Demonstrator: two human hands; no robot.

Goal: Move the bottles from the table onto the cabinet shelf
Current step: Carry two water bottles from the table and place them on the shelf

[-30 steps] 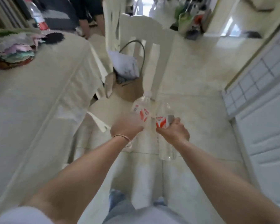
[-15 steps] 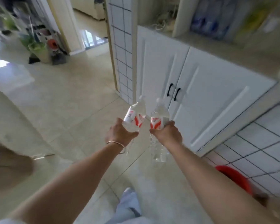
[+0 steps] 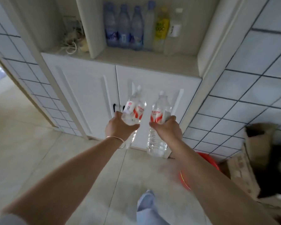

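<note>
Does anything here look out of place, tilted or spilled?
Nothing spilled. The left hand holds its bottle tilted to the right, while the right hand holds its bottle nearly upright. The six shelf bottles stand upright in a row.

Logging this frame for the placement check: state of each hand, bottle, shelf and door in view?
left hand: grips left bottle
right hand: grips right bottle
left bottle: held, capped, tilted, not yet on shelf
right bottle: held, capped, nearly upright, not yet on shelf
shelf: six bottles upright at back, front bare
shelf bottles: upright, in a row
cabinet doors: shut
</note>
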